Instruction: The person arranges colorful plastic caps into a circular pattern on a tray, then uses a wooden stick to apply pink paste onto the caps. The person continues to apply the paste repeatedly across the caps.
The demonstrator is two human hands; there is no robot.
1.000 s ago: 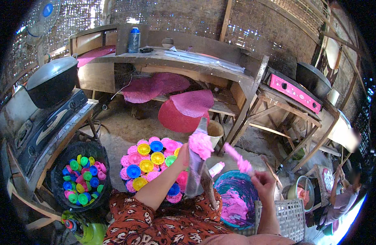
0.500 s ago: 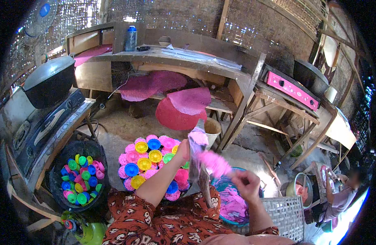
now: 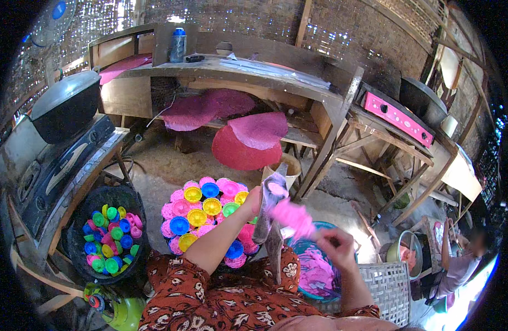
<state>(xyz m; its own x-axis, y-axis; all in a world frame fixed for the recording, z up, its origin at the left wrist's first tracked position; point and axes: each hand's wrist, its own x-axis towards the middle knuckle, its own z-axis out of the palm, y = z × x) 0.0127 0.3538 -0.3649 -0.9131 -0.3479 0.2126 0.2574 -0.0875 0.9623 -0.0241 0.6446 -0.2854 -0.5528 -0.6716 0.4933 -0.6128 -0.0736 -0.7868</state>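
Note:
My left hand (image 3: 254,201) is against an upright, weathered wooden tool (image 3: 274,251) smeared greyish purple, apparently gripping it; its fingers are mostly hidden behind the wood. A pale pink lump sits on the tool's top. From its side a soft pink dough-like mass (image 3: 291,218), blurred by motion, reaches toward my right hand (image 3: 336,245), whose curled fingers pinch its end. Below that hand stands a teal basin (image 3: 319,225) with pink dough (image 3: 315,270) in it. Left of the tool is a round heap of small cups (image 3: 195,217), yellow, blue, green and pink, with lacy pink pieces among them.
A black tub (image 3: 83,212) of coloured cups stands at the left beside a stove (image 3: 60,165) bearing a lidded pot (image 3: 66,105). A long wooden bench (image 3: 209,70) and a pink-fronted stove (image 3: 397,118) line the back. Woven panel (image 3: 383,289) lies right; another person (image 3: 458,265) sits farther off.
The view has shifted slightly. My hands stay close to the tool and the pink mass, which still stretches between the tool and my right hand.

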